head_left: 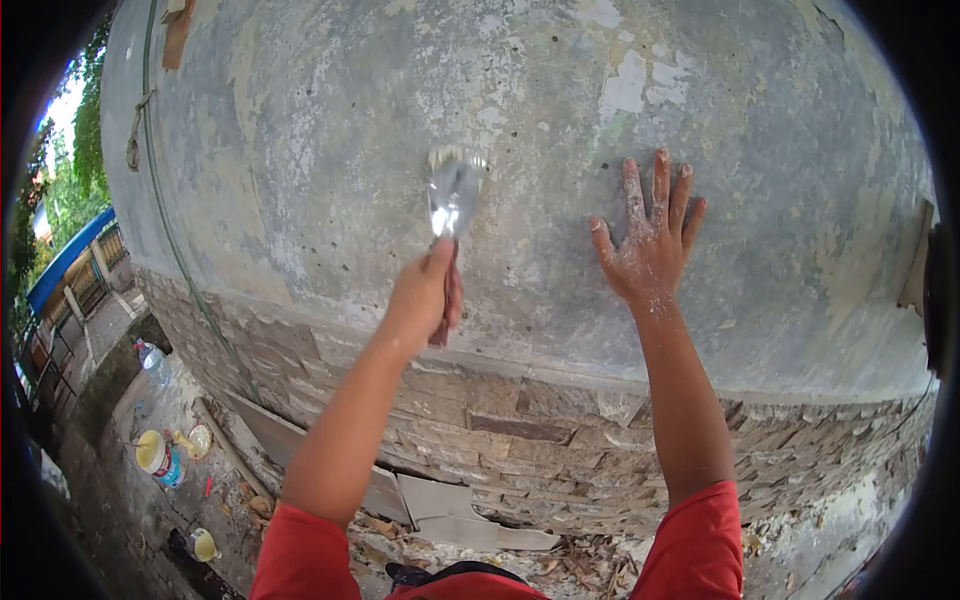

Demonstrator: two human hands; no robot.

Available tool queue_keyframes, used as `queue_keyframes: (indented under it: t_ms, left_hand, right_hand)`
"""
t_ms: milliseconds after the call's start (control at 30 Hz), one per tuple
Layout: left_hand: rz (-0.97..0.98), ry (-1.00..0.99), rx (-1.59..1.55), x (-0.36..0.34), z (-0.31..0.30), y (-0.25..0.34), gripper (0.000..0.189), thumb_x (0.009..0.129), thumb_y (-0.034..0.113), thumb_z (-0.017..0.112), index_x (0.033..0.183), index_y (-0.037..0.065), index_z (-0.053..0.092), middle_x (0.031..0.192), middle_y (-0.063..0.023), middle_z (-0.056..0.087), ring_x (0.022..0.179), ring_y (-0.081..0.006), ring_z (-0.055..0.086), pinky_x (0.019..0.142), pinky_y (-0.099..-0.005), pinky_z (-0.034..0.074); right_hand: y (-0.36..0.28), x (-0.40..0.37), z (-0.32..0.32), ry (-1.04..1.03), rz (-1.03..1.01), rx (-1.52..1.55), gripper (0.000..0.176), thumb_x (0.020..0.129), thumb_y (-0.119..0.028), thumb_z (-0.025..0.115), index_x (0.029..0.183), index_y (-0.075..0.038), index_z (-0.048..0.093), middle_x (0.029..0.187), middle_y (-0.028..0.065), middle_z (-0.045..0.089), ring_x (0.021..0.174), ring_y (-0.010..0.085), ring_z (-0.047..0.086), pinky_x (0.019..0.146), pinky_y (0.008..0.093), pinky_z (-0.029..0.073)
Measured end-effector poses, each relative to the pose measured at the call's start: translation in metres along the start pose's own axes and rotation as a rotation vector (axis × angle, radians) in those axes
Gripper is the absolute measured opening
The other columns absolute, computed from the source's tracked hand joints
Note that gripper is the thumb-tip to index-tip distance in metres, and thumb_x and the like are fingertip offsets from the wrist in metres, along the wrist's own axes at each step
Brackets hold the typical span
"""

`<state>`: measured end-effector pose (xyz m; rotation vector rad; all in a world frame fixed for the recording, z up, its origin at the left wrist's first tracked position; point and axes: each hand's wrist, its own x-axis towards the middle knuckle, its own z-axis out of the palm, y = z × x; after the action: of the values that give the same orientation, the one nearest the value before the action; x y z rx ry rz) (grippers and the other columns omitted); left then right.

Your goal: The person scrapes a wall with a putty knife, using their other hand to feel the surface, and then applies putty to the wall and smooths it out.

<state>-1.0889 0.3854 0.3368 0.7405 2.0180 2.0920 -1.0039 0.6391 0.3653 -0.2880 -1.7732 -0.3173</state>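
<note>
My left hand (420, 300) is closed round the handle of a metal scraper (453, 195), whose wide blade points up against the grey wall (540, 220). The blade is slightly blurred. To the right, my right hand (650, 240) lies flat on the wall with its fingers spread, dusted with white powder. The wall's paint is worn, with pale peeled patches (625, 85) above my right hand.
Stone cladding (520, 428) runs below the painted wall. At the lower left are a paint bucket (160, 458), a plastic bottle (152, 362), a small container (205, 545) and a pipe (235, 452). A green hose (165, 205) hangs down the wall. Broken boards (440, 510) and leaves lie at its foot.
</note>
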Motion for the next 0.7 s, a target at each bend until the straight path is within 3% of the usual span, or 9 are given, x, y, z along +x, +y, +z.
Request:
queue_keyframes:
  t_ms: [133,233,333,400,500,567,700]
  left_hand:
    - [0.143,0.017,-0.02,0.025,-0.005,0.047,0.051,0.095,0.054,0.047,0.077,0.006,0.05,0.059,-0.0025,0.049,0.044,-0.0131,0.047,0.041,-0.0288,0.041]
    - [0.142,0.037,-0.035,0.024,-0.005,0.034,0.051,0.095,0.053,0.047,0.077,0.006,0.05,0.059,-0.0022,0.049,0.044,-0.0135,0.047,0.041,-0.029,0.041]
    - [-0.006,0.041,-0.119,0.005,-0.002,0.003,0.051,0.095,0.054,0.047,0.077,0.007,0.05,0.06,-0.0032,0.049,0.044,-0.0139,0.047,0.041,-0.029,0.041]
    - [0.042,0.035,-0.084,0.015,-0.001,0.02,0.051,0.095,0.055,0.046,0.076,0.007,0.05,0.06,-0.0032,0.049,0.044,-0.0138,0.047,0.041,-0.0289,0.041]
    - [0.142,0.006,-0.127,0.033,-0.001,0.055,0.054,0.094,0.057,0.046,0.073,0.007,0.05,0.059,-0.0023,0.049,0.045,-0.0131,0.048,0.042,-0.0279,0.041]
    - [0.172,0.031,-0.132,0.038,0.001,0.066,0.055,0.094,0.057,0.046,0.072,0.007,0.05,0.057,-0.002,0.048,0.044,-0.013,0.048,0.042,-0.0273,0.041]
    - [0.045,0.014,-0.083,0.005,-0.002,-0.01,0.057,0.096,0.056,0.04,0.07,0.007,0.05,0.056,-0.0024,0.049,0.044,-0.013,0.049,0.043,-0.0281,0.041]
  right_hand:
    - [-0.001,0.0,-0.002,0.004,-0.013,-0.007,0.07,0.085,-0.049,0.057,0.147,-0.024,0.035,0.158,0.0035,0.017,0.147,0.0308,0.007,0.116,0.054,0.001]
    - [-0.001,-0.001,-0.001,0.007,-0.012,-0.007,0.07,0.085,-0.048,0.057,0.147,-0.024,0.035,0.158,0.0034,0.017,0.147,0.0308,0.007,0.116,0.0538,0.002]
    - [0.001,-0.004,0.001,0.014,-0.007,0.005,0.071,0.083,-0.047,0.06,0.146,-0.027,0.036,0.158,0.0029,0.018,0.146,0.031,0.009,0.116,0.0547,0.003]
    - [0.002,-0.001,0.001,0.027,-0.001,0.004,0.073,0.08,-0.046,0.062,0.146,-0.03,0.036,0.158,0.0024,0.019,0.146,0.0313,0.011,0.116,0.0556,0.003]
    - [0.001,0.0,0.0,0.032,-0.02,-0.015,0.068,0.086,-0.049,0.056,0.146,-0.025,0.037,0.158,0.0033,0.018,0.147,0.0304,0.007,0.116,0.0532,0.001]
    - [0.001,-0.002,0.003,0.056,-0.001,0.011,0.072,0.08,-0.046,0.063,0.146,-0.03,0.037,0.158,0.0025,0.02,0.146,0.0313,0.011,0.116,0.0556,0.003]
    - [0.001,-0.002,0.001,0.029,-0.001,0.002,0.072,0.079,-0.045,0.063,0.145,-0.03,0.038,0.158,0.0026,0.02,0.146,0.0314,0.012,0.116,0.0555,0.004]
